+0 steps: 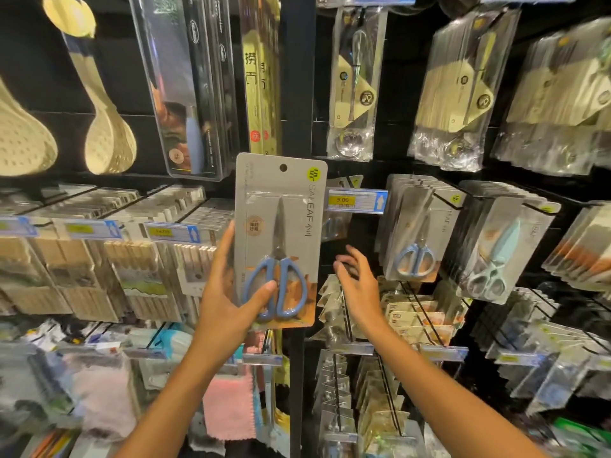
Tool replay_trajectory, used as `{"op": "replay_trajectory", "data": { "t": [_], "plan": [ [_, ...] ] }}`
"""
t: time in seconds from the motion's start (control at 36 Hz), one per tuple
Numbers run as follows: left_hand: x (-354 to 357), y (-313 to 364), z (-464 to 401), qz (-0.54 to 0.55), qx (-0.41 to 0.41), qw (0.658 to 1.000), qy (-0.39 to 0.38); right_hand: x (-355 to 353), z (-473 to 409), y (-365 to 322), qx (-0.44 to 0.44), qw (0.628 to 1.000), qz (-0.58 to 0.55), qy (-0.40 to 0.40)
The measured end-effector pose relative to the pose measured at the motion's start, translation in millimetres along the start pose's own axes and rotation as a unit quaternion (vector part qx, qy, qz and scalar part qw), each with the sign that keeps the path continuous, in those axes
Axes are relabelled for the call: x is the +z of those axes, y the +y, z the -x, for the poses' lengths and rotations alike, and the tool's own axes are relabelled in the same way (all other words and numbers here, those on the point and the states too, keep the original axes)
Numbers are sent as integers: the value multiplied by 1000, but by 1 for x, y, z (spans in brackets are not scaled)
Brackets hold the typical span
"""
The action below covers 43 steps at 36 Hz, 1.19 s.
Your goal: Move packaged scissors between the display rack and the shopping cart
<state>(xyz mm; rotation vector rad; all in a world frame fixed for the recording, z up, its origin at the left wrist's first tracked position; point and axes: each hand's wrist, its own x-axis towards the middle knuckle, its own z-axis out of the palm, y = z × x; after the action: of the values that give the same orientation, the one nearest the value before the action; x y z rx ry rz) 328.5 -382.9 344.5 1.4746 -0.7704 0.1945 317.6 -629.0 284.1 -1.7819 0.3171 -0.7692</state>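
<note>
- Holding the pack [279,239] upright in front of the rack [406,143], the left hand [228,292] grips its lower left edge — thumb across the blue handles, fingers behind the card.
- The right hand [355,285] is released, fingers spread and curved, holding nothing; it hovers just right of the pack, below the price tag [356,200].
- The pack is off its hook and clear of the rack. No cart shows in this view, so I cannot tell which way the pack is going.
- If it is going back, a good move would be to line the hole [283,167] at the top of the card with the bare hook behind the tag, steady the free edge with the right hand, and slide it on level so the card does not bend.
- If it is going to the cart, a firm grip on the card should do; the blister looks stiff and light.
- Hooks and what hangs on them: just right of the tag, a full row of blue scissors [413,233]; beside that, a row of pale green scissors [492,256]; above, rows of utensils in clear sleeves [355,81].
- To the left, chopstick packs [139,266] fill the lower hooks, and cream skimmers [109,140] hang above them.
</note>
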Motion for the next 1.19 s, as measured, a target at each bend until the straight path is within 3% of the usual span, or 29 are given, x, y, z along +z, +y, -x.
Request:
{"op": "replay_trajectory", "data": {
  "t": [0.11,0.25,0.47,0.64,0.78,0.89,1.19],
  "plan": [
    [2,-1,1,-5,8,1000,-1,-4,44,-42,-62,993,-84,-56],
    [12,2,7,11,14,1000,-17,-13,64,-78,-91,986,-76,-117],
    [24,7,12,9,30,998,-46,-27,67,-82,-73,993,-53,-70],
    [20,8,-14,-58,109,992,-25,-53,80,-62,-69,996,-41,-44],
    [29,17,-49,-190,204,960,42,-72,92,-32,-35,999,-12,-22],
    [45,11,-78,-270,289,918,45,-81,96,-9,-8,1000,8,-18],
    [68,-37,-107,-353,331,873,62,-76,71,11,28,999,8,-15]
  ]
}}
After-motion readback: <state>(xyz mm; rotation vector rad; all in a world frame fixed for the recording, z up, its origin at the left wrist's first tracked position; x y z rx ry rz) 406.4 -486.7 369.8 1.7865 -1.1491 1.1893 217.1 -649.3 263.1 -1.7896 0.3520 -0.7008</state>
